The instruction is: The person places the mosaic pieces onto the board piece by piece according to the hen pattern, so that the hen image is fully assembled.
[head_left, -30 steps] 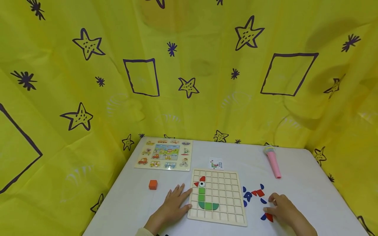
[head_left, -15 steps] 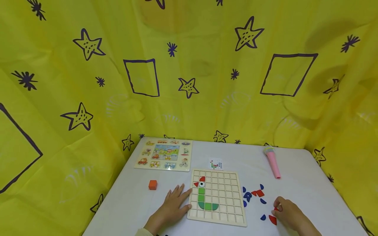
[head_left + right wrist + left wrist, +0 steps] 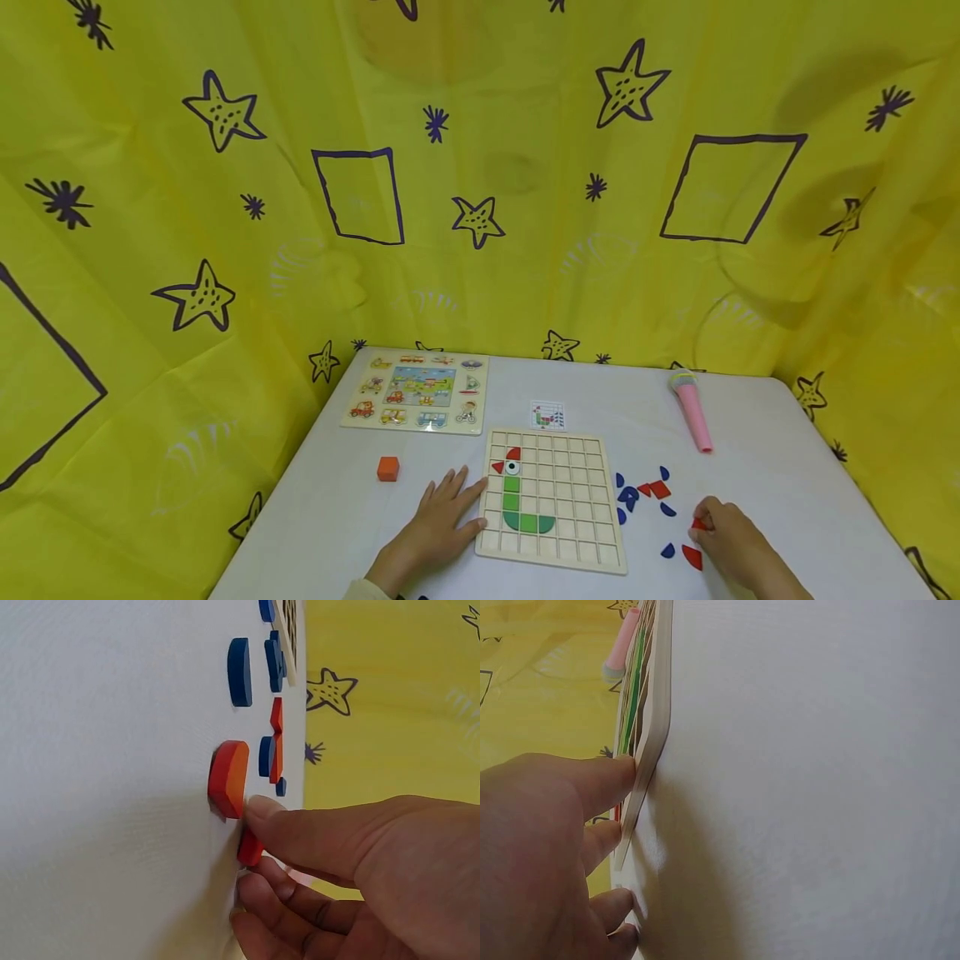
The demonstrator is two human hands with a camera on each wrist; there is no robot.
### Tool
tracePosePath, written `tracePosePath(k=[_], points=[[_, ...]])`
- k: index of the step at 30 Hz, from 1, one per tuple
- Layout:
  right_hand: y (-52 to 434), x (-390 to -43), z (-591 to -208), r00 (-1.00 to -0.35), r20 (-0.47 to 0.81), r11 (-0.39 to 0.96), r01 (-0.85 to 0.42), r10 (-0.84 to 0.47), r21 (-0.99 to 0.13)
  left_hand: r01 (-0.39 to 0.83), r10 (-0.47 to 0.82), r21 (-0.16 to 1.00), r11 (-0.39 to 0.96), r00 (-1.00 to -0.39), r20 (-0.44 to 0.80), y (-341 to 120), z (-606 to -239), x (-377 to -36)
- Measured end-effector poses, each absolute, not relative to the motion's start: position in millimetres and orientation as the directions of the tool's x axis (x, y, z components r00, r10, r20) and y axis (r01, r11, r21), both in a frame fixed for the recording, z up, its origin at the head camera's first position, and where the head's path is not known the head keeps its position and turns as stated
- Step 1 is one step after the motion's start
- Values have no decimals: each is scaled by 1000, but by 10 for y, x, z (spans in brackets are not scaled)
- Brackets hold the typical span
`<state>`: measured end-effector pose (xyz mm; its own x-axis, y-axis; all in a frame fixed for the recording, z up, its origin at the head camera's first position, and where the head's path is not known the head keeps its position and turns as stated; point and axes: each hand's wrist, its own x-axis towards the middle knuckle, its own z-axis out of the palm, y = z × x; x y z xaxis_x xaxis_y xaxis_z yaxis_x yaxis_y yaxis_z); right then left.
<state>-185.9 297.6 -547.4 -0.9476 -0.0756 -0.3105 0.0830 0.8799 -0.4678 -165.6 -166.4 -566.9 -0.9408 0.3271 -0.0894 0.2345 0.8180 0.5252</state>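
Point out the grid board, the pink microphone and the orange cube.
grid board (image 3: 570, 508): head view, on bare squares near the board's middle.
pink microphone (image 3: 694, 421): head view, on the middle of its pink handle.
orange cube (image 3: 387, 469): head view, on the cube's top face.

A child's play corner: star-printed yellow backdrop (image 3: 480, 167), table (image 3: 765, 483) with wooden puzzles (image 3: 416, 393).
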Motion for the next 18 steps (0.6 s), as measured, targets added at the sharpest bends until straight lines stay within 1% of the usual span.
tracePosePath(k=[4, 11, 18], points=[[2965, -1860, -5486, -947, -313, 882, 85, -72, -463, 233, 328, 530, 816, -940, -91, -1666, -5654, -1648], [2934, -1893, -5523, -939, -341, 877, 127, -45, -463, 238, 331, 523, 819, -939, -92, -1664, -5641, -1652], [2874, -1910, -5529, -949, -307, 862, 95, -73, -498, 227, 321, 523, 821, -942, -95, -1661, -5658, -1664]])
